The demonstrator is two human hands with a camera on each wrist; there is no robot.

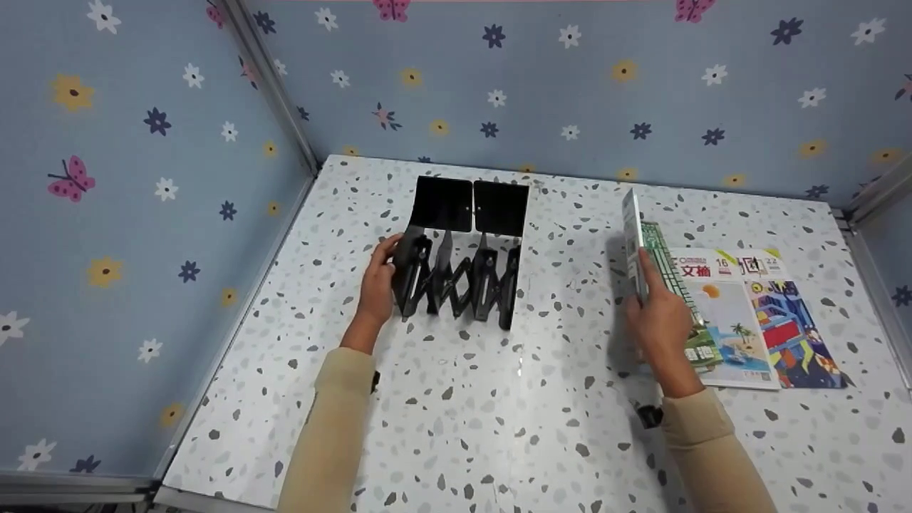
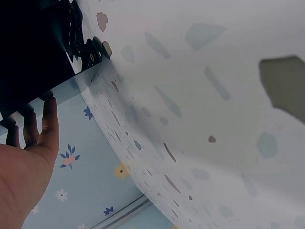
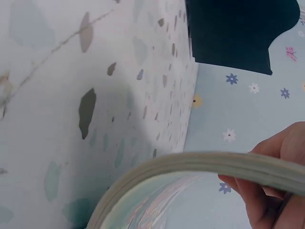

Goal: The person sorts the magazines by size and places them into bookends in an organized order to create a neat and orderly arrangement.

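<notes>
A black expanding bookend [image 1: 486, 285] with zigzag scissor links and two upright back panels stands on the speckled table. My left hand [image 1: 376, 288] grips its left end panel; in the left wrist view the fingertips lie along the edge of the dark panel [image 2: 33, 57]. To the right of the bookend, my right hand [image 1: 662, 320] holds a magazine [image 1: 632, 221] upright, its thin edge towards the head camera. The right wrist view shows the magazine's edge [image 3: 190, 164] bending in a curve, with fingers [image 3: 250, 191] on it.
Right of my right hand lie a green-covered magazine [image 1: 666, 256], a beach-cover magazine [image 1: 737, 335] and a blue and red one [image 1: 787, 328], overlapping. Flowered walls [image 1: 541, 92] border the table [image 1: 456, 427] at the back and sides.
</notes>
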